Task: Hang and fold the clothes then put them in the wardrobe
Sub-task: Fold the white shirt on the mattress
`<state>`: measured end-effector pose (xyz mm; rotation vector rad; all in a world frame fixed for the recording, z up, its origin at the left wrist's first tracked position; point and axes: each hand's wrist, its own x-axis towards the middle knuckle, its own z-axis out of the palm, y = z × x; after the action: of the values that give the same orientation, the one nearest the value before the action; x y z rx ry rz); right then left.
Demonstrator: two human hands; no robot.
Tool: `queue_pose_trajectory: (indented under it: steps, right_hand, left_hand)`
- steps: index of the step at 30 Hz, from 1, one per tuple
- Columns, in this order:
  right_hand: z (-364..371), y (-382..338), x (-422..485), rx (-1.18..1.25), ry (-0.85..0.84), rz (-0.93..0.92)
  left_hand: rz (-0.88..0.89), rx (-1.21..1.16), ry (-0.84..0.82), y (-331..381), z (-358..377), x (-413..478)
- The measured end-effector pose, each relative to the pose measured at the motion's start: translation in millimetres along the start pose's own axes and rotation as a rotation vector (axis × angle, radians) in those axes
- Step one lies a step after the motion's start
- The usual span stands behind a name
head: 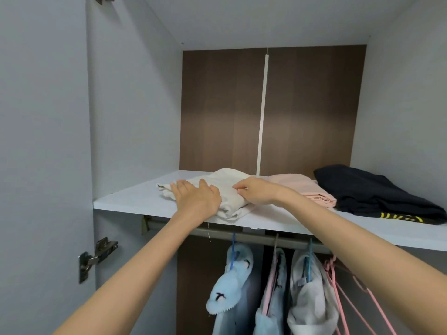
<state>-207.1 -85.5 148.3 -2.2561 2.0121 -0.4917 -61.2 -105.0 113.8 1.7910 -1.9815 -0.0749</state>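
Bare forearms (150, 245), bare hands (196, 197)

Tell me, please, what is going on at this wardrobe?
A person is settling a folded cream garment on the wardrobe's upper shelf. The left hand presses flat on it, while the right hand curls its fingers into the fold. Beside it lie a folded pink garment and a black garment. Below, several clothes already hang on the rail, with spare pink hangers at its right.
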Motion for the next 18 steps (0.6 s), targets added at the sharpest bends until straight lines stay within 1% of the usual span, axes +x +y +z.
queue_pose_trajectory:
  steps: [3, 5, 7, 9, 11, 13, 15, 16, 17, 18]
  right_hand:
    - [0.4, 12.5, 8.7, 0.01, 0.004, -0.004]
    - [-0.4, 24.2, 13.1, 0.033, 0.017, -0.021]
    - [-2.6, 35.7, 13.4, 0.093, 0.04, -0.035]
    - [-5.4, 44.0, 12.9, 0.186, 0.06, -0.015]
    - [-8.7, 44.1, 12.8, 0.205, 0.12, 0.003]
    - [-9.6, 36.6, 11.8, 0.181, 0.224, -0.011]
    - [-7.9, 24.2, 5.6, 0.174, 0.271, -0.059]
    - [-5.5, 18.3, 1.0, 0.171, 0.237, -0.087]
    - [-2.3, 13.4, -3.3, 0.148, 0.165, -0.118]
    - [1.1, 10.1, -6.4, 0.087, 0.083, -0.152]
  left_hand:
    - [-0.002, 0.023, -0.078, 16.1, 2.7, 3.0]
    - [0.008, -0.062, -0.193, 23.9, 0.1, 9.1]
    - [0.056, -0.166, -0.29, 26.1, -5.3, 17.2]
    - [0.131, -0.154, -0.329, 25.4, -8.5, 21.5]
    - [0.202, -0.12, -0.272, 20.0, -8.7, 23.1]
    - [0.242, -0.137, -0.152, 8.6, -8.7, 25.4]
    - [0.269, -0.135, -0.005, -7.9, -13.9, 30.7]
    - [0.289, -0.094, 0.027, -17.9, -18.4, 33.7]
    - [0.329, -0.065, -0.003, -28.8, -23.1, 38.6]
    - [0.372, -0.1, -0.113, -38.9, -28.2, 42.0]
